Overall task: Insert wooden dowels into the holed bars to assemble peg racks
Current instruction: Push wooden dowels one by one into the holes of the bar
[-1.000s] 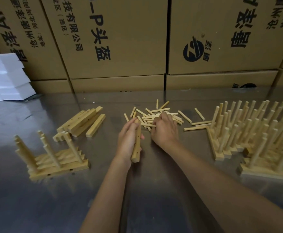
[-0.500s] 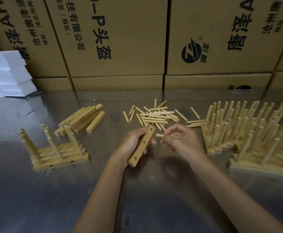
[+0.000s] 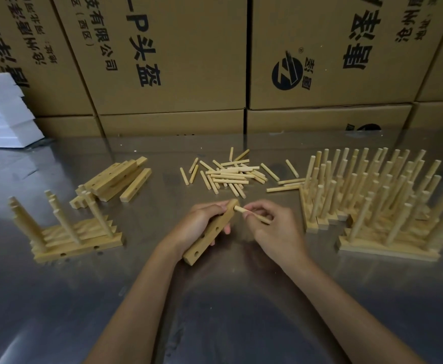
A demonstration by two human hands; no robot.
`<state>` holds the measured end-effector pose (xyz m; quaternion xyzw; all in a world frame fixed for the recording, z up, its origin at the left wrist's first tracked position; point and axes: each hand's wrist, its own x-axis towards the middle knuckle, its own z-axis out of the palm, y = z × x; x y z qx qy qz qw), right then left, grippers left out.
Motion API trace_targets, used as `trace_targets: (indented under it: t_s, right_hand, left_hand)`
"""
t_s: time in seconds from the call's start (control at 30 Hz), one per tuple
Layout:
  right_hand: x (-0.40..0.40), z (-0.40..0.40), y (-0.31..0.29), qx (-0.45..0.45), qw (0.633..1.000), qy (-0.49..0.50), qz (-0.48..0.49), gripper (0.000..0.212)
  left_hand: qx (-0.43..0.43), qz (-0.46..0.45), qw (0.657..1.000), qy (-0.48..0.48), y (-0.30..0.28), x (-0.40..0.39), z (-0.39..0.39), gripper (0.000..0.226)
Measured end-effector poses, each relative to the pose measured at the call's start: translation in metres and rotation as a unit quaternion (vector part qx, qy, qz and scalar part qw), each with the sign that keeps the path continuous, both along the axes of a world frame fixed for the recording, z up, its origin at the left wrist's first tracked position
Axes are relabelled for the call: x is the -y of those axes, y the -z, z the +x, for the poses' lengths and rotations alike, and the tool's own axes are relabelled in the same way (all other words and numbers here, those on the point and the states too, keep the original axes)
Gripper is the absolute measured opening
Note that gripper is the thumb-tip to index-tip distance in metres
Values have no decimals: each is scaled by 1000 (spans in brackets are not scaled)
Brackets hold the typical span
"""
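Note:
My left hand (image 3: 202, 227) grips a holed wooden bar (image 3: 210, 235) at the table's middle, tilted with its far end up and three holes showing on its side. My right hand (image 3: 270, 227) pinches a wooden dowel (image 3: 252, 215) whose tip touches the bar's far end hole. Loose dowels (image 3: 228, 174) lie in a heap behind the hands. Bare holed bars (image 3: 115, 179) are stacked at the left.
Racks with pegs in them (image 3: 65, 232) stand at the near left, and many more (image 3: 378, 195) crowd the right side. Cardboard boxes (image 3: 162, 61) wall off the back of the steel table (image 3: 215, 311). White foam blocks (image 3: 2, 114) sit far left.
My right hand took a dowel from the heap and drew back toward me. My left hand turned the bar holes-up, and the dowel's tip now meets the bar's far end.

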<state>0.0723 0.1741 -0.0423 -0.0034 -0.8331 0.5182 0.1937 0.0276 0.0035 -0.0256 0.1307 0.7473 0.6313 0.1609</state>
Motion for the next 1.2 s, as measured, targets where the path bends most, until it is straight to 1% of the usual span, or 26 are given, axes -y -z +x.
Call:
trace_targets:
  t_s: [0.07,0.2,0.37,0.47,0.8,0.9,0.93,1.0,1.03,1.07,1.1,1.13,1.2]
  right_hand:
    - [1,3,-1,-12,999,-3,31,8]
    - [-2,9,-4,-60,991,8,116,7]
    - [-10,9,-7,-78,979,-20,190,9]
    - [-11,9,-6,-78,977,-31,195,7]
    - [-10,6,-2,-56,985,-15,161,6]
    - [-10,4,-5,-48,988,-15,143,3]
    - [-9,4,-6,-50,990,-16,129,5]
    - [-7,3,-7,-53,995,-14,89,29]
    - [-7,2,-7,-55,996,-3,73,42]
    - [-8,-2,-7,-59,995,18,74,50]
    - [-7,-7,-7,-61,993,40,92,50]
    - [-6,-15,-8,-59,989,54,123,45]
    - [1,-36,-11,-41,979,55,192,35]
  left_hand:
    - [-3,-3,1000,3,0,-2,1,28]
    - [-26,-39,999,-1,0,-11,4,32]
    - [-31,-23,999,-16,0,-15,12,34]
    - [-24,-30,999,-17,0,-14,12,33]
    - [-8,-22,1000,12,1,-11,8,31]
    - [-4,-10,1000,9,1,-13,6,29]
    - [-2,0,1000,-1,1,-12,5,28]
    - [13,31,998,-48,1,-9,1,26]
    - [28,57,994,-88,1,-6,-3,25]
    - [42,92,986,-133,1,0,-7,24]
    - [57,133,974,-175,2,6,-12,23]
    - [74,180,959,-206,2,13,-16,22]
    - [115,289,925,-218,5,25,-21,22]
